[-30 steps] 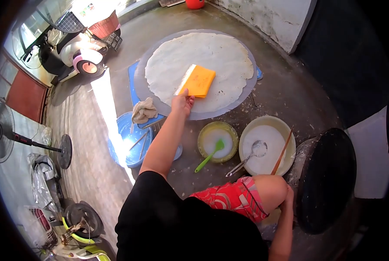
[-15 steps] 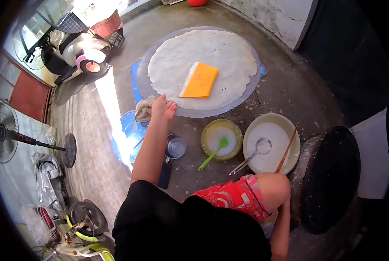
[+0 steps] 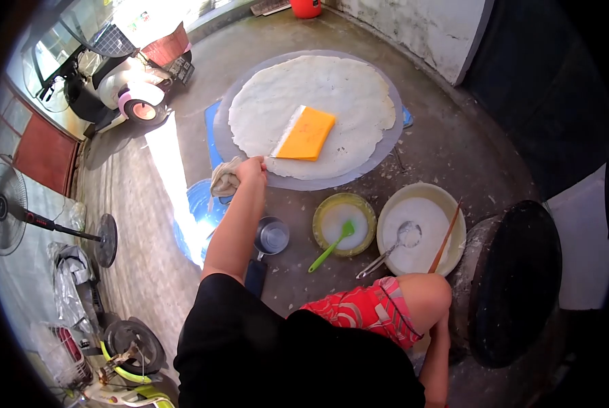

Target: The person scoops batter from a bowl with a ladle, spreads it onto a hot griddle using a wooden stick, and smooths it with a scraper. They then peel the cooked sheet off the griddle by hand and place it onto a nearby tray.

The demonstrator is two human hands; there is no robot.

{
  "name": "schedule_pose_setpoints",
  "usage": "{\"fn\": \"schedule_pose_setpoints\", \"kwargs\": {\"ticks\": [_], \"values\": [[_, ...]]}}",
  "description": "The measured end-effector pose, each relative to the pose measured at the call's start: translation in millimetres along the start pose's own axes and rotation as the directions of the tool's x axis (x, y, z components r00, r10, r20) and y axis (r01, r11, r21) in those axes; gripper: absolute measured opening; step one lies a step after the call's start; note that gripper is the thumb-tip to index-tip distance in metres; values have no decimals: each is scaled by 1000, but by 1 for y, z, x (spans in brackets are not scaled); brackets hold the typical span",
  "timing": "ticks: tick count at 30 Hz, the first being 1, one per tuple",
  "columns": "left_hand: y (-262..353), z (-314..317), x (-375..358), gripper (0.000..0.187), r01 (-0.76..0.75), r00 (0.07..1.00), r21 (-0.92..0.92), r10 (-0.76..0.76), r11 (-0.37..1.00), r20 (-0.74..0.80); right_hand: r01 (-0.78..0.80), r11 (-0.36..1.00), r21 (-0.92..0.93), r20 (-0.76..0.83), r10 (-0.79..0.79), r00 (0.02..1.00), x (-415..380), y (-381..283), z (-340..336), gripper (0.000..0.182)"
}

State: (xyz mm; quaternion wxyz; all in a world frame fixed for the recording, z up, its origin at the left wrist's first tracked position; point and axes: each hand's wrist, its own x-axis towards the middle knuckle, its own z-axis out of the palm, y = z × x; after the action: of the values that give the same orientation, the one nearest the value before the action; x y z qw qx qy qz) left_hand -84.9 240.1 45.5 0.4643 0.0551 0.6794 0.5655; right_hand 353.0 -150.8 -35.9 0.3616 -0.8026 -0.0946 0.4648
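Observation:
My left hand is at the near left edge of a large round sheet, fingers closed. Whatever they pinch is too small to make out. Just beyond the fingertips lies the corner of a flat orange piece with a white edge. It rests on a wide, thin, pale round of dough or batter spread over the sheet. A crumpled beige cloth sits against my left hand on the rim of a blue basin. My right forearm runs up beside my knee; the hand is hidden there.
Nearby on the floor are a metal pot, a yellow bowl with a green brush, and a cream basin holding white liquid, a ladle and a stick. A black round lid, fan and scooter flank the space.
My left hand's fingers have gone from spread to closed, at the sheet's near left edge by the orange piece's corner. The view has shifted slightly.

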Motion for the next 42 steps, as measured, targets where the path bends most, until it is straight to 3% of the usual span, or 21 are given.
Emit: {"fn": "schedule_pose_setpoints", "kwargs": {"ticks": [2,5,7,9,11,13,17,20,23,24,25,28,30,32,35,36,37,38,39,40,42], "values": [[1,-4,6,8,-17,999,-29,16,999,-47,94,993,-76,-25,-97,995,0,5,-1,42],[-5,-10,10,15,-20,998,44,17,999,61,116,988,106,-35,-113,993,40,42,-6,41],[-4,-5,-21,20,-154,986,39,151,987,74,328,852,-409,-20,-367,930,72,76,-14,42],[-6,-12,-57,44,-257,947,30,246,966,205,161,826,-541,-12,-199,980,4,-24,10,41],[-16,-17,-86,70,-486,859,182,428,855,281,245,876,-415,-98,-310,946,61,46,19,36],[-21,-21,-131,61,-629,757,242,511,739,407,256,907,-335,-33,-282,959,57,34,41,34],[-46,-30,-157,47,-536,707,233,282,811,649,258,956,-139,9,-259,966,48,29,61,32],[-60,-31,-159,42,-625,609,223,288,748,739,272,962,-32,-35,-273,962,38,19,49,30],[-77,-35,-150,38,-621,581,260,211,740,786,364,902,-233,-155,-404,902,26,-30,-7,28],[-81,-37,-150,38,-623,572,261,201,738,795,455,783,-425,-285,-593,753,26,-38,-25,37],[-84,-38,-149,37,-596,583,283,162,752,796,441,748,-496,-331,-632,701,6,-64,-53,44],[-97,-37,-154,34,-571,596,317,117,757,794,49,842,-538,-676,-465,571,26,-71,-135,54],[-108,-38,-159,33,-536,584,317,72,782,809,-50,926,-374,-799,-295,523,30,-56,-164,57],[-118,-34,-171,34,-536,574,299,82,790,814,118,727,-677,-510,-579,636,11,-52,-135,58],[-140,-33,-170,32,-491,560,334,-3,805,829,232,603,-763,-369,-702,609,-11,-47,-124,56],[-142,-36,-171,32,-490,561,340,-8,803,828,152,773,-616,-616,-593,519,1,-35,-138,53],[-144,-35,-173,32,-469,561,385,-69,795,825,186,974,-128,-826,-208,524,0,-37,-150,51],[-147,-32,-177,31,-449,555,429,-132,784,822,217,893,394,-813,228,536,-4,-35,-163,50],[-153,-31,-181,31,-463,538,368,-74,806,839,109,991,78,-917,28,398,33,16,-177,47],[-158,-30,-182,31,-463,525,361,-78,810,848,77,936,-344,-829,-341,443,9,11,-159,50],[-163,-32,-181,32,-464,530,386,-99,797,842,465,624,-628,-307,-748,589,-46,-6,-127,54]]}}
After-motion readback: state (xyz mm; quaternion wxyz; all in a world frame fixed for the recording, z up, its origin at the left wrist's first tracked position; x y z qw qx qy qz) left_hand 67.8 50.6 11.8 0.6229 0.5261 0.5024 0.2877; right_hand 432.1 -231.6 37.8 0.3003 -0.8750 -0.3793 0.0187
